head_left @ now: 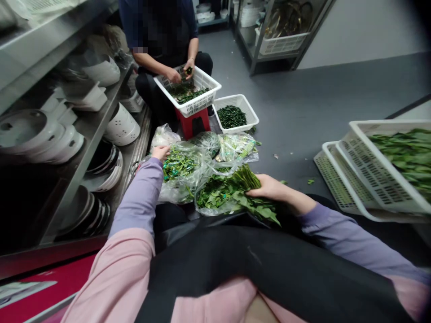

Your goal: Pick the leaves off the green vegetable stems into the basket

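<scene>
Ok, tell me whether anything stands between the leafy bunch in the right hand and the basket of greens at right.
From the leafy bunch in the right hand, the lower baskets jut out first, then the upper basket with its slotted wall; over its rim, nothing visible blocks the way.

On the floor [286,103] before the person lies a bag [210,204]; the right hand [269,187], at its right, holds a bunch [247,179]. A second bag [180,166] lies to its left, the left hand [161,153] at that one's far-left edge. Beyond, a basket [198,106] sits on a stool [192,125], a co-worker [161,40] behind. A tub [253,117] stands right of the stool. Stacked crates [367,170] are far right, a shelf [95,139] left.
</scene>
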`<state>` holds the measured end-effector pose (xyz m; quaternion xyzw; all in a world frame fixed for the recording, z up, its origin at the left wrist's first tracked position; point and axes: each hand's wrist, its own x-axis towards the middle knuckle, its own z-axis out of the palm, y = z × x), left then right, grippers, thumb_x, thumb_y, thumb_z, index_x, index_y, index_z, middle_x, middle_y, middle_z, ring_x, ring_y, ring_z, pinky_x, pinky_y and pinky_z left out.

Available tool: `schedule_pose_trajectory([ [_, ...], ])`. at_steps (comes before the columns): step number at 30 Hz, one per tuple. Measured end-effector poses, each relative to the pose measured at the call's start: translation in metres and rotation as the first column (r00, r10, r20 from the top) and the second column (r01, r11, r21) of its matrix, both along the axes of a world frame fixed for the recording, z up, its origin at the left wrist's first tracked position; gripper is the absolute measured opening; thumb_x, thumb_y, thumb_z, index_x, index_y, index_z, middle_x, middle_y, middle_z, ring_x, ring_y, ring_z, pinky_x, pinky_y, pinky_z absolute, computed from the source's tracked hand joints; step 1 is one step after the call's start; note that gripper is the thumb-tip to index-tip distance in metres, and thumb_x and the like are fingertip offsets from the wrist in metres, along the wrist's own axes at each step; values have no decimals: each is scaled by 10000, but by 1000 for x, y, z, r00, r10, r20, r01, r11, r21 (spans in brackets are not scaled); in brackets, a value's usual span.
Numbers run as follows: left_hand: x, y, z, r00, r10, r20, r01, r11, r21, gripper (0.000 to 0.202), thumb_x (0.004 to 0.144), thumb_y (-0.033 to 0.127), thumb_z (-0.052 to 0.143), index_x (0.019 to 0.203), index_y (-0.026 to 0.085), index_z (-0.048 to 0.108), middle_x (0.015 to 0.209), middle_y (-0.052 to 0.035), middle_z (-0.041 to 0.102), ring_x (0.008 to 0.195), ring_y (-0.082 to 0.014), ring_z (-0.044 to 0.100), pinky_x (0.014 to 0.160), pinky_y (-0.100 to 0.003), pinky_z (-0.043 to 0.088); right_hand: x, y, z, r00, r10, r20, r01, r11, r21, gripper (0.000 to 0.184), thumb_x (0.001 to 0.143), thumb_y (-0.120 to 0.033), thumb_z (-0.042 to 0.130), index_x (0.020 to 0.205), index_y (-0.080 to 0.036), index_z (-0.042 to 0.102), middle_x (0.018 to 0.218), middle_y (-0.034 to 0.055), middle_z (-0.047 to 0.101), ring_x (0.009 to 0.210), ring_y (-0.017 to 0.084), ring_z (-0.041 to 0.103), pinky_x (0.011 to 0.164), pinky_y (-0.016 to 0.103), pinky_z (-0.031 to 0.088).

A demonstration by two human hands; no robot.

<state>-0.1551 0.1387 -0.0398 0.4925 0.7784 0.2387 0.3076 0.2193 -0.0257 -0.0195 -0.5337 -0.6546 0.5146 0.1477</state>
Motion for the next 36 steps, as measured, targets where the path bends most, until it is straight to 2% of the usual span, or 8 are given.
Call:
schedule_pose_trajectory([
  [2, 54, -31, 4, 875, -314, 369, 322, 946, 40, 512, 715, 468, 599, 1128, 165, 597, 1046, -108, 654, 980, -223, 595, 802, -329, 458, -9, 10, 4, 983, 37, -182, -59, 992, -115, 371, 589, -335, 683, 878, -106, 641, 813, 42, 663, 753, 185, 598, 745, 293, 459],
  [4, 108, -72, 6, 496, -547, 675, 606, 774, 182, 626, 600, 476, 704, 1136, 172, 595, 1132, -129, 615, 1100, -266, 529, 901, -376, 407, -21, 20, 8, 939, 69, -337, -149, 965, -218, 409, 584, -329, 687, 915, -91, 640, 829, 56, 668, 778, 196, 607, 790, 329, 459],
  [8, 169, -139, 10, 113, -523, 845, 582, 724, 370, 544, 579, 414, 728, 1051, 162, 632, 1161, -126, 599, 1123, -294, 510, 970, -411, 351, -47, 26, 16, 889, 185, -418, -291, 935, -205, 482, 583, -289, 704, 1025, -115, 622, 931, 55, 664, 906, 210, 599, 900, 360, 420],
  [13, 156, -159, 16, 165, -431, 887, 350, 867, 356, 289, 590, 256, 694, 856, 147, 660, 1065, -97, 645, 1071, -276, 546, 955, -405, 369, -64, 10, 23, 918, 203, -340, -250, 963, -101, 448, 688, -350, 659, 1091, -162, 606, 981, 42, 654, 932, 198, 595, 886, 342, 441],
  [18, 146, -159, 11, 154, -432, 889, 266, 884, 384, 201, 595, 209, 670, 787, 159, 636, 1011, -71, 665, 1050, -245, 559, 959, -391, 367, -72, 0, 19, 998, 45, -38, -40, 992, 119, 465, 702, -427, 639, 1078, -154, 618, 960, 67, 653, 892, 230, 609, 802, 338, 469],
  [22, 141, -151, 3, 127, -409, 904, 222, 900, 376, 239, 598, 194, 674, 832, 166, 630, 1004, -62, 663, 1005, -224, 579, 929, -380, 389, -69, -5, 21, 967, -54, 248, -92, 837, 540, 416, 690, -398, 645, 1038, -171, 633, 1067, 105, 617, 1031, 271, 540, 916, 402, 391],
  [27, 132, -137, 0, 231, -289, 929, 129, 955, 265, 245, 566, 233, 695, 788, 147, 638, 876, -52, 670, 836, -192, 610, 807, -337, 441, -66, -6, 38, 958, -173, 228, -28, 735, 677, 247, 758, -308, 569, 964, -186, 629, 1031, 91, 616, 997, 222, 538, 898, 364, 386],
  [36, 133, -141, 5, 178, -266, 948, 184, 955, 233, 389, 614, 371, 717, 936, 164, 648, 890, -48, 680, 825, -186, 625, 809, -326, 450, -93, 22, 13, 990, -32, 140, -26, 918, 395, 297, 656, -373, 659, 873, -171, 652, 827, 31, 647, 720, 152, 553, 678, 277, 416],
])
